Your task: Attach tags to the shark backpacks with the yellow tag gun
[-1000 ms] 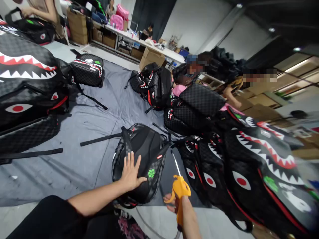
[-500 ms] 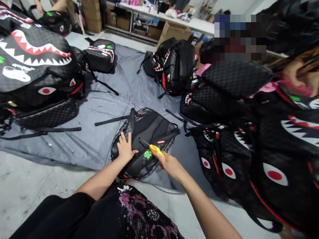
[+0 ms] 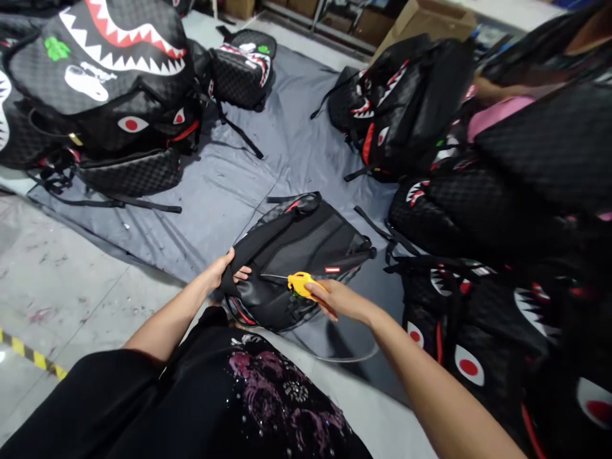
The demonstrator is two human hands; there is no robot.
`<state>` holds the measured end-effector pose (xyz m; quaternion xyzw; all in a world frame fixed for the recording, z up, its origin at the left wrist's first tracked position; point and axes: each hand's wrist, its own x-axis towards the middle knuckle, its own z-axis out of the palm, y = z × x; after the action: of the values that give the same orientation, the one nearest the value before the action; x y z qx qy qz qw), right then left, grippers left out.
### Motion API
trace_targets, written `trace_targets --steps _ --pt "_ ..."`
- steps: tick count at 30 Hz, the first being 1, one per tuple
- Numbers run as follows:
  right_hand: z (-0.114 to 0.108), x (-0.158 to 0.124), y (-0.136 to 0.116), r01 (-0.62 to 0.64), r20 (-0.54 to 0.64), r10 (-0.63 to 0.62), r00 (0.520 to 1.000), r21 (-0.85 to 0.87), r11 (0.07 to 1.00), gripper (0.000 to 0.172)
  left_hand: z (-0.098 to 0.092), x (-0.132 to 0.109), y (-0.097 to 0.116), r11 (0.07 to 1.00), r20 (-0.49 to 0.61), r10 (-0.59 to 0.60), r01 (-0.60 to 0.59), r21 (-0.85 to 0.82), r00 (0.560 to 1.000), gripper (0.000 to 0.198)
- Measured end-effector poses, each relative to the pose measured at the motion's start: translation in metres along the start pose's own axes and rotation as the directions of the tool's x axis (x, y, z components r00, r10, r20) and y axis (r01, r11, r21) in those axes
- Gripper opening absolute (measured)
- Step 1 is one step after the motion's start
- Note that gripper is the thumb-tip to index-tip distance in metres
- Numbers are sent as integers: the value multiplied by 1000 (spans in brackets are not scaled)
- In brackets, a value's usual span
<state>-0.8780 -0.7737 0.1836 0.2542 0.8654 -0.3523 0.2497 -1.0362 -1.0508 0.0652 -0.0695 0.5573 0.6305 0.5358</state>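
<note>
A black backpack (image 3: pixel 306 239) lies on the grey cloth in front of me, its padded back and straps facing up. My left hand (image 3: pixel 228 271) is wrapped round a shoulder strap (image 3: pixel 253 245) at the pack's left side. In my right hand (image 3: pixel 337 298) is a yellow-handled tool (image 3: pixel 302 284) with a long thin metal shaft. Its shaft points left, over the lower part of the backpack, towards my left fingers. Whether the tip touches the pack I cannot tell. A small red label shows near the tool.
Shark-mouth backpacks (image 3: pixel 124 70) stand at the left, with a small one (image 3: pixel 243 70) behind. More backpacks (image 3: pixel 382 115) pile up on the right. Another person's arm (image 3: pixel 507 90) shows at the upper right. A cardboard box (image 3: pixel 425 25) stands at the back.
My left hand has moved from lying spread on the backpack to gripping its strap. The pack has tilted and shifted. The tool now points more level to the left. The view has turned.
</note>
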Motion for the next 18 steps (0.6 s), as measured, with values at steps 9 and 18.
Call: trace_targets --steps 9,18 --pt "-8 -8 -25 44 -144 -41 989 20 999 43 20 1 7 957 -196 102 -42 288 975 54" --pt "-40 -67 -7 -84 33 87 996 -88 993 44 76 -17 -19 -195 184 605 -80 978 775 69"
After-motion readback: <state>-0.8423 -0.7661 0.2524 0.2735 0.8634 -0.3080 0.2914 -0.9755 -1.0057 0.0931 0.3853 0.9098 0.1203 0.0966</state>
